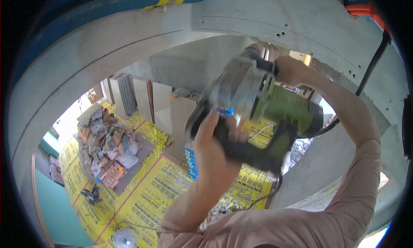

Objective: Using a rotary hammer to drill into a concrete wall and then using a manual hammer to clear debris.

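Both my hands are on a bulky green and black power tool [286, 108], blurred by motion, with a long metal housing, held up below a concrete beam [247, 20]. My left hand [215, 149] grips its black lower handle, the thumb raised along the side. My right hand [290, 71] is closed around a black handle at the tool's upper end, near the underside of the beam. A black cord hangs from the lower part of the tool. Whether the tool's tip touches the concrete is too blurred to tell.
Blue pipe [94, 15] and orange fittings [365, 9] run overhead, beside a black corrugated conduit [370, 71]. Below lie yellow floor sheeting [159, 192], a rubble pile [103, 136], leaning boards [159, 101], a white fan [124, 238] and a green board [56, 205].
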